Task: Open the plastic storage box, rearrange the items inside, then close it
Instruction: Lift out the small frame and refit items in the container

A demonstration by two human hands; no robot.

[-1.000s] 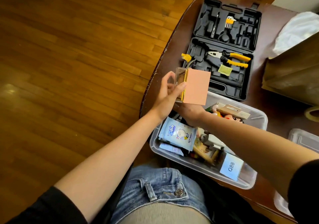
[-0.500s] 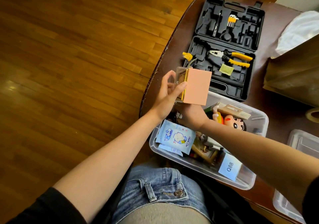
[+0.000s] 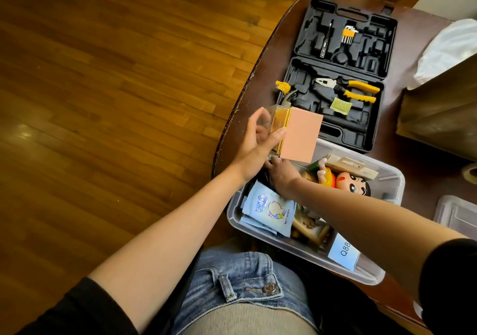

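Holding a small clear plastic case with a pink card face above the far left corner of the open translucent plastic storage box, left hand fingers curled round its edges; right hand beneath, grip hidden. Probably light, stiff, slippery; pinching the edges looking safest.

Open black tool case on dark counter, yellow-handled pliers inside; brown paper bag beside; wooden floor beyond.

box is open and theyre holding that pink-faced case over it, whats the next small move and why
Probably lower the clear case into the storage box. The left hand grips it above the near corner, and the right hand reaches beneath it among the items, seemingly making room.
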